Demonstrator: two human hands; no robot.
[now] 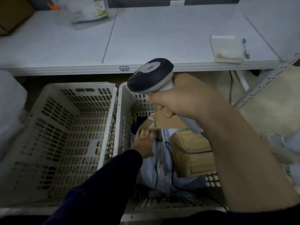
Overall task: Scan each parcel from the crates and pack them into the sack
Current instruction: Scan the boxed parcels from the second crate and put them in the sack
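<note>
Head view: at the centre of the frame the right hand (183,98) is clenched round the handle of a grey and black scanner (150,75), whose head tips down to the left. Its dark cable (172,159) trails into the right crate (121,111). Lower centre, the left hand (143,143), in a dark sleeve, reaches into that crate and pinches the lower left corner of a brown cardboard parcel (168,120). The parcel lies just under the scanner and bears a red and white sticker too blurred to read. Beside it in the crate are a taped cardboard box (193,153) and plastic bags (151,169). The left crate (78,88) touches the right one. On the shelf (162,38) edge above, a handwritten label (124,69) reads "4-" and an unclear digit.
</note>
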